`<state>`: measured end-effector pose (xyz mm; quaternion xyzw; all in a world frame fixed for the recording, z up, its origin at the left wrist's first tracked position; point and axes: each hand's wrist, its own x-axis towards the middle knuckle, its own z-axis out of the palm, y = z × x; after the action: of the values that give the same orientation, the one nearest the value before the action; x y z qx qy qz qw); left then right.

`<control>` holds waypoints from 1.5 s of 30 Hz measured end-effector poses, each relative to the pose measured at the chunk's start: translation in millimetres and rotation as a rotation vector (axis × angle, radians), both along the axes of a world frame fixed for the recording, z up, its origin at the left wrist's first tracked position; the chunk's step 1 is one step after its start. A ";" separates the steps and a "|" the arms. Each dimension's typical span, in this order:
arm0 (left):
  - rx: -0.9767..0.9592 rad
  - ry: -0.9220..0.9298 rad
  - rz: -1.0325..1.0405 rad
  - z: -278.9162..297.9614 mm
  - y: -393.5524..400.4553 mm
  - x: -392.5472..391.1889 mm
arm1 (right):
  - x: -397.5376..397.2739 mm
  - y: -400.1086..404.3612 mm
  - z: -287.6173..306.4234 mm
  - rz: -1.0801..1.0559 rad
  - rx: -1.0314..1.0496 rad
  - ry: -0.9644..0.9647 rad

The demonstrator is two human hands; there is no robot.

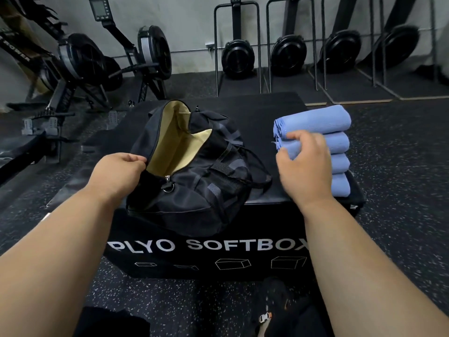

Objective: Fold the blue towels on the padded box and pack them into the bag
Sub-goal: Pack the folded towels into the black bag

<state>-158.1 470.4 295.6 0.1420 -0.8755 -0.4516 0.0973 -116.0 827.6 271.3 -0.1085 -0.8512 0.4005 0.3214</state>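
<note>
- Towels (315, 122) — four blue ones, folded and laid in a row on the right side of the padded box (257, 113), so the folding looks done and packing is the step in hand.
- Right hand (302, 164) is over the near-left ends of the towels, fingers loosely curled with the tips touching or almost touching the second towel; I cannot tell whether it has a grip yet.
- Bag (194, 171) — black with a tan lining, sitting on the left half of the box with its zip open.
- Left hand (116, 171) pinches the near-left edge of the opening and holds it wide.
- Next move, as I judge it: close the fingers round one folded towel, lift it without letting it unfold, and carry it left into the open mouth.
- Behind the box, rowing machines (145, 54) stand against the wall.
</note>
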 end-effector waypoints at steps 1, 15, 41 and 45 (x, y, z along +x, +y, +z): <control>-0.002 -0.006 -0.006 0.7 1.6 1.2 | -1.9 4.6 3.8 -0.024 0.021 0.012; 0.028 -0.010 -0.023 0.5 1.7 4.5 | -70.7 42.3 16.6 -0.051 0.462 -0.422; 0.061 -0.056 -0.085 -6.1 -9.3 4.4 | -48.1 2.4 8.3 0.151 0.179 0.079; 0.092 -0.056 -0.090 -7.1 -10.2 3.7 | -51.2 -43.0 6.1 0.312 0.120 0.119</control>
<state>-154.4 460.2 288.4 0.1192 -0.8618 -0.4910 0.0458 -167.2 784.6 277.4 0.0684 -0.8596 0.3995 0.3111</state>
